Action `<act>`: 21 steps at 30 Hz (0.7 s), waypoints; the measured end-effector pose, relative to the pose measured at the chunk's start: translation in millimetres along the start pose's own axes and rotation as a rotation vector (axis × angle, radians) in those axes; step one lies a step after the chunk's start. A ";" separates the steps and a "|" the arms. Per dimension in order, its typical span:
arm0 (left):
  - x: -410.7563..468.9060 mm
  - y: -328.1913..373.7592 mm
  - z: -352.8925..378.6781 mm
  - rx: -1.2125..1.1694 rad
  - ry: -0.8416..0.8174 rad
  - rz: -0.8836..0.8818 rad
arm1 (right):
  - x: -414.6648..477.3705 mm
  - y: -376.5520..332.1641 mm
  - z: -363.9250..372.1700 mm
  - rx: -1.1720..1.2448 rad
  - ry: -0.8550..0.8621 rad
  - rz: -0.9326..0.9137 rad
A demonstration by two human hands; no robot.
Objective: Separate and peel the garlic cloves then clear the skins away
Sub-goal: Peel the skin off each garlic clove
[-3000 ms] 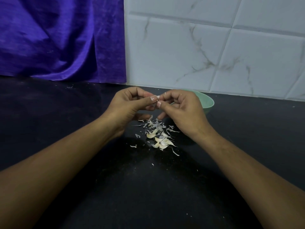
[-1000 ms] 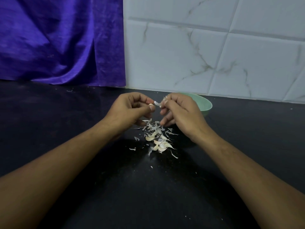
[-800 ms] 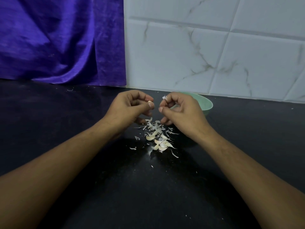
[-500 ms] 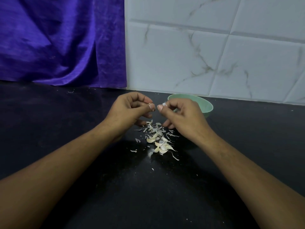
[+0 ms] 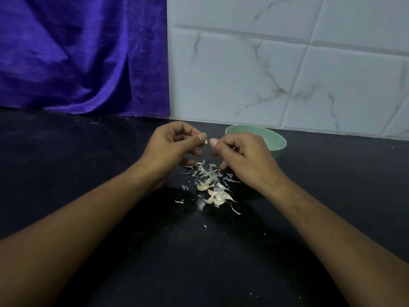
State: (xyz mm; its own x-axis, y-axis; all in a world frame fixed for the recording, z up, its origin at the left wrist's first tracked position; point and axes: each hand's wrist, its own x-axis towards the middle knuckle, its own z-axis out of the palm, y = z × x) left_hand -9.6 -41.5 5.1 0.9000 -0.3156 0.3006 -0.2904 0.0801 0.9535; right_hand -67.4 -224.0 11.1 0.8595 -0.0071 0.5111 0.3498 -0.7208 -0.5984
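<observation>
Head view: garlic cloves heaped on the black desk, loose skins just beyond. Above them, left hand pinches a pale garlic piece (clove or skin unclear). Right hand is curled, contents indeterminate. Green bowl sits behind it.

- Our left hand pinches a small white bit with thumb and finger.
- Our right hand is curled just beside it; we cannot tell if it holds anything.
- Close to both hands, garlic cloves and skins lie on the black counter.
- A green bowl sits behind our right hand, near the tiled wall.
</observation>
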 end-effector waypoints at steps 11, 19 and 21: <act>-1.0 -1.8 1.0 0.121 -0.003 0.096 | -2.9 -6.0 5.6 0.240 0.041 0.008; -1.7 -1.7 -0.6 0.235 0.014 0.126 | -2.5 -6.3 3.7 0.222 0.046 0.016; -1.4 -1.4 -0.2 0.238 0.016 0.131 | -2.0 -5.9 3.4 0.230 0.037 0.023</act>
State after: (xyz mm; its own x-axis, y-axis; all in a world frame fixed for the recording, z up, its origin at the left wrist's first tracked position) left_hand -10.3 -41.0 3.3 0.8540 -0.3022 0.4236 -0.4716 -0.1054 0.8755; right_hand -69.9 -217.4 11.5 0.8553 -0.0501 0.5156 0.4098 -0.5435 -0.7326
